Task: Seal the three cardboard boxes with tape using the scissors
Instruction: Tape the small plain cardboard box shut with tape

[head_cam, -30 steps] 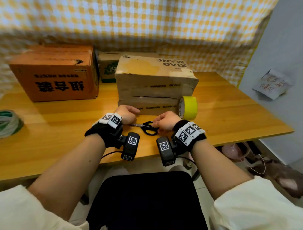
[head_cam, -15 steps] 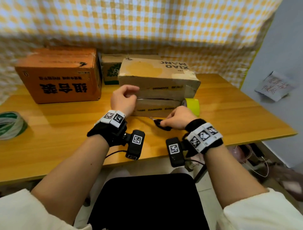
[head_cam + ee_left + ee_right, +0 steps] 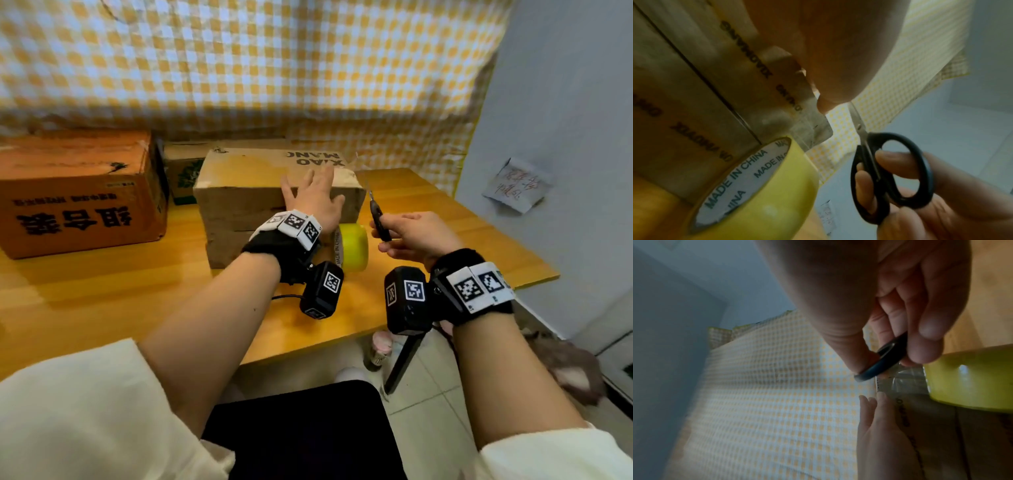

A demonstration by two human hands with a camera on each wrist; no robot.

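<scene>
Our left hand [image 3: 317, 198] presses flat on the tan box [image 3: 239, 192], grip released; right hand [image 3: 416, 234] grasps scissors [image 3: 378, 219], blades up.

1. The left hand [image 3: 317, 200] covers part of the tan box's [image 3: 239, 192] front edge.
2. The yellow tape roll [image 3: 354, 246] sits partly behind the left wrist.
3. The scissors' [image 3: 378, 217] handles are buried in the right hand [image 3: 416, 233].

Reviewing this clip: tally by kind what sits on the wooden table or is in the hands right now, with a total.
Cardboard boxes: 3 (orange printed box, brown box under the open left hand, small green-printed box behind)
Yellow tape rolls: 1
Black-handled scissors: 1, held in the right hand
Total: 5
</scene>
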